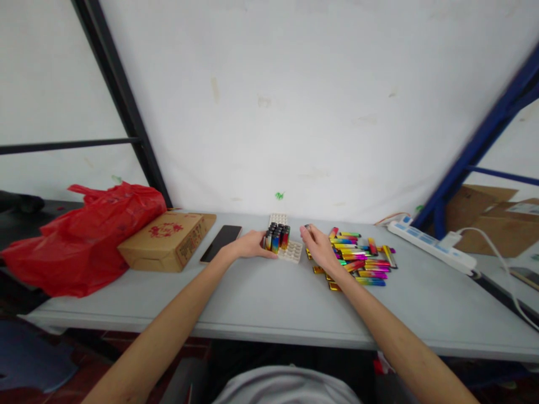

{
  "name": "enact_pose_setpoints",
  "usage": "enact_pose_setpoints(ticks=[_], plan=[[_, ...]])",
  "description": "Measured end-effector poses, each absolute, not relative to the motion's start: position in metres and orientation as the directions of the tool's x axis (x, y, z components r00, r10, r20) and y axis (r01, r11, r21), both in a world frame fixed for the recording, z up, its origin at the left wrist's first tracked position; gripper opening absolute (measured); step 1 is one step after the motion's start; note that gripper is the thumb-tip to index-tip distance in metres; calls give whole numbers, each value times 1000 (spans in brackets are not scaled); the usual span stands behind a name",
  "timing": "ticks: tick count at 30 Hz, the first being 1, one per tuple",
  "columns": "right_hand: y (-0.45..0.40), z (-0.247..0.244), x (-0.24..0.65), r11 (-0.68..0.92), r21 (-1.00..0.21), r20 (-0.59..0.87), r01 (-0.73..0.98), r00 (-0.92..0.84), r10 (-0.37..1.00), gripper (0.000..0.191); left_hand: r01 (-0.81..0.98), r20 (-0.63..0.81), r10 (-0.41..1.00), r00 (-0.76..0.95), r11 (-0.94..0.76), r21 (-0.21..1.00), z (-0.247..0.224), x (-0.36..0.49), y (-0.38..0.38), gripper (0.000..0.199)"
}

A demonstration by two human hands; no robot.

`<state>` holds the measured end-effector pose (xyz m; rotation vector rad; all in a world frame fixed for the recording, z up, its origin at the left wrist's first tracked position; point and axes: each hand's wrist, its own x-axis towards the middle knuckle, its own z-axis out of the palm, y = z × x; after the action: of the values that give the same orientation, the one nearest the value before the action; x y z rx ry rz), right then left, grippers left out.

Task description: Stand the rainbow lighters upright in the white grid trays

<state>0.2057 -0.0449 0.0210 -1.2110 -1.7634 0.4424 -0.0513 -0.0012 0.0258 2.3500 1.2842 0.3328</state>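
Several shiny lighters (277, 237) in rainbow colours stand upright, dark tops up, in a white tray with round holes (290, 253). Fingers and thumb of my left hand (251, 245) are closed around the left side of this group. To the right of the tray, my right hand (319, 247) is closed in a pinch, and the small end of a lighter (307, 226) shows at its fingertips. Beside and under that wrist lies a loose pile of metallic lighters (362, 261), partly hidden by my right hand and forearm.
Another white holed piece (278, 218) lies behind, near the wall. Left of my hand are a dark phone (222, 243), a cardboard box (166, 238) and a red plastic bag (88, 241). On the right, a white power strip (433, 247) with cables lies on the grey table (252, 303).
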Motion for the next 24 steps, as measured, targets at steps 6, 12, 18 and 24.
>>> enact_pose_setpoints(ticks=[6, 12, 18, 24], plan=[[-54, 27, 198, 533, -645, 450, 548, -292, 844, 36, 736, 1, 843, 538, -471, 486, 26, -51, -1, 70], [-52, 22, 195, 490, -667, 476, 561, -184, 860, 43, 745, 10, 839, 544, -488, 455, 24, -52, 1, 71], [-49, 18, 195, 415, -677, 469, 608, -78, 880, 54, 739, 10, 840, 543, -483, 470, 25, -51, 1, 69], [-47, 15, 194, 406, -664, 478, 628, -61, 876, 44, 744, 7, 843, 538, -479, 465, 25, -51, 0, 68]])
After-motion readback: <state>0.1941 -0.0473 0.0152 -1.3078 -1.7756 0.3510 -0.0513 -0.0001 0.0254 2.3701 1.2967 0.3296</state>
